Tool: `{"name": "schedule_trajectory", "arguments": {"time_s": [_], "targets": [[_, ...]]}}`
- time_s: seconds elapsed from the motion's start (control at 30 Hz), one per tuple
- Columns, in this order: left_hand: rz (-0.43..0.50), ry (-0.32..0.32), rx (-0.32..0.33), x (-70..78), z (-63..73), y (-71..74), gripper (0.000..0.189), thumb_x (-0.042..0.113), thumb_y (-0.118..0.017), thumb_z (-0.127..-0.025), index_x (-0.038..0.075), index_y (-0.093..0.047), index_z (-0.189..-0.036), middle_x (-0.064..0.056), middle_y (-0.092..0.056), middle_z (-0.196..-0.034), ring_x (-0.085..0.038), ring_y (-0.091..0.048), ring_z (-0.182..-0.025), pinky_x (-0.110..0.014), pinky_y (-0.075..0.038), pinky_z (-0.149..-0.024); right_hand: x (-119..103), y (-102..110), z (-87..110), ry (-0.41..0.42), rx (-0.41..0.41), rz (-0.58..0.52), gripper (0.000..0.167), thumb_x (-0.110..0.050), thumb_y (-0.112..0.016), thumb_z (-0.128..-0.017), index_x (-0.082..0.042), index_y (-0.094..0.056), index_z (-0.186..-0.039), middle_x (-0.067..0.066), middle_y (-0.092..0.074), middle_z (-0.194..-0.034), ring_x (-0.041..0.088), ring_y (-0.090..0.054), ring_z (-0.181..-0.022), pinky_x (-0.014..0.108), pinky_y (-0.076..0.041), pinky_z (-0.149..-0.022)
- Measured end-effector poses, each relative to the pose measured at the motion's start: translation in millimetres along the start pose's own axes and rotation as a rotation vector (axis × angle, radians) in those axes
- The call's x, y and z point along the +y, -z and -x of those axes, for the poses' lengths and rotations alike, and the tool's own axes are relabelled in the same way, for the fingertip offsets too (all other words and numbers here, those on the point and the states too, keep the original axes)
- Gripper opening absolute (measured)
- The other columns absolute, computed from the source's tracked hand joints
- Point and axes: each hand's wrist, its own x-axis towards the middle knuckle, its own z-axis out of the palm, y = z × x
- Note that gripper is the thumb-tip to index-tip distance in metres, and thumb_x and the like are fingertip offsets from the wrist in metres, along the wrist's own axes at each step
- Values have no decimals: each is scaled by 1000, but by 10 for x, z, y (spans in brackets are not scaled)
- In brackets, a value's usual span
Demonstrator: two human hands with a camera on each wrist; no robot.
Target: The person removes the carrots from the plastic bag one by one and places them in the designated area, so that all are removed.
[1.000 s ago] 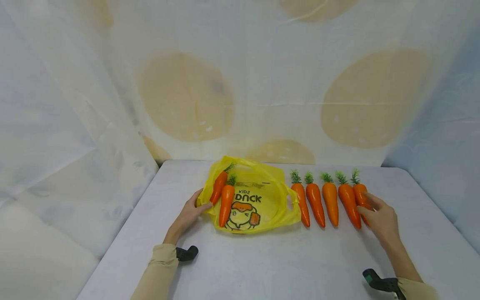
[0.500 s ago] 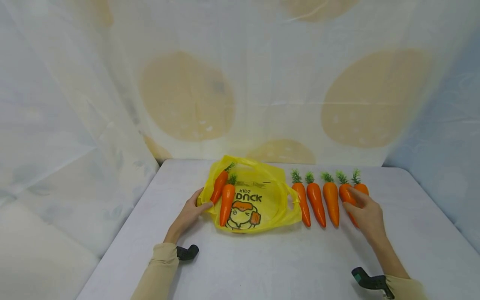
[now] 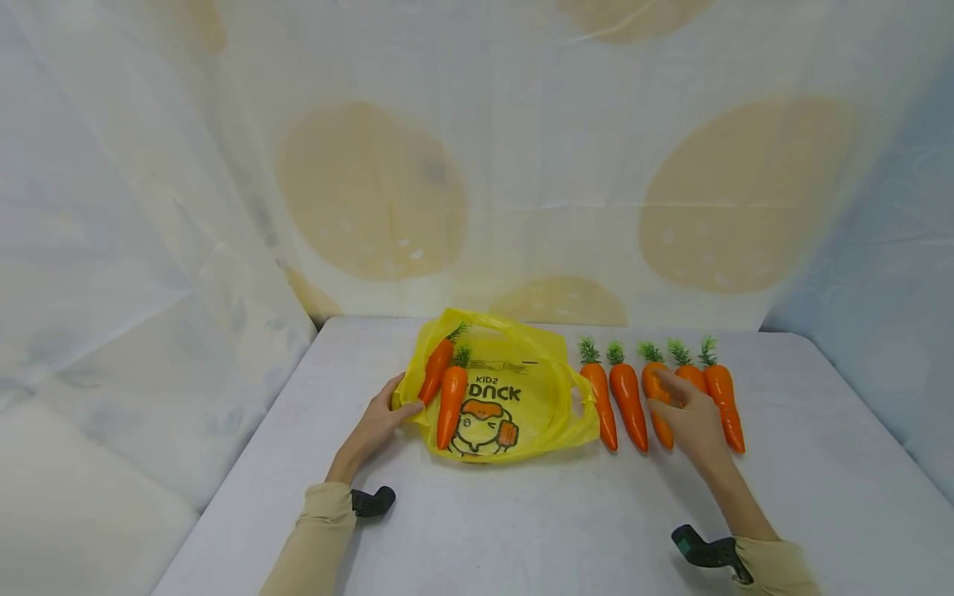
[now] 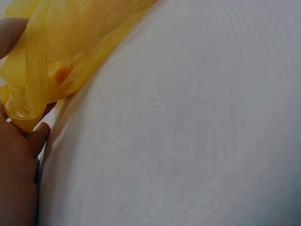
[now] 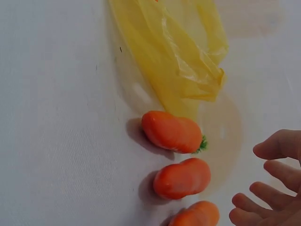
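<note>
A yellow plastic bag (image 3: pixel 540 418) with a duck print lies on the table, its mouth spread. My left hand (image 3: pixel 376 426) grips the bag's left edge between thumb and fingers; the left wrist view shows the film (image 4: pixel 84 37) bunched there. Two carrots with green tops, one in front (image 3: pixel 451 406) and one behind (image 3: pixel 436 368), sit at the bag's left side. My right hand (image 3: pixel 695 424) hovers over the row of carrots, near the third carrot from the left (image 3: pixel 659 426). In the right wrist view its fingers (image 5: pixel 282 179) are spread and hold nothing.
To the right of the bag, several carrots lie side by side, tops away from me. The leftmost carrot (image 3: pixel 600 410) is beside the bag's handle; the rightmost carrot (image 3: pixel 725 406) ends the row. A patterned cloth (image 3: pixel 551 190) hangs behind the white table (image 3: pixel 522 530).
My right hand has moved left along the row, from the rightmost carrot to near the third from the left. The left hand and the bag have stayed put.
</note>
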Motion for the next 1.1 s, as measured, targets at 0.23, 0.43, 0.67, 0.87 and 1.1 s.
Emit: {"name": "schedule_trajectory", "arguments": {"time_s": [0.23, 0.43, 0.67, 0.87, 1.1], "targets": [[8, -4, -7, 169, 123, 13, 74, 37, -64, -95, 18, -27, -156, -11, -34, -157, -31, -33, -142, -58, -22, -117, -102, -137, 3, 41, -37, -14, 55, -14, -58, -96, 0, -44, -147, 26, -43, -149, 46, -39, -136, 58, -41, -105], [22, 11, -12, 251, 171, -2, 72, 31, -63, -96, 14, -26, -156, -14, -33, -157, -33, -32, -142, -58, -21, -118, -193, -270, 8, 77, -38, -32, 55, -12, -60, -95, -1, -45, -146, 24, -43, -149, 44, -37, -138, 58, -39, -107], [22, 7, -4, 13, 20, -3, 75, 40, -65, -94, 22, -27, -156, -8, -34, -157, -29, -33, -141, -56, -22, -118, -319, -421, -14, 99, -21, -72, 53, -10, -62, -92, -4, -50, -143, 21, -47, -147, 41, -41, -137, 57, -40, -107], [24, -6, -4, 30, 42, 14, 78, 42, -66, -93, 22, -26, -156, -8, -32, -158, -29, -32, -143, -57, -22, -118, -469, -531, 21, 135, -12, -134, 51, -11, -64, -93, -5, -52, -143, 18, -50, -146, 36, -44, -136, 53, -38, -110], [20, -11, -15, 50, 70, 19, 79, 42, -64, -94, 20, -23, -157, -10, -29, -160, -32, -28, -145, -58, -20, -118, -712, -843, 123, 219, 18, -332, 47, -2, -62, -92, -8, -58, -138, 12, -49, -148, 26, -40, -141, 44, -37, -112]]}}
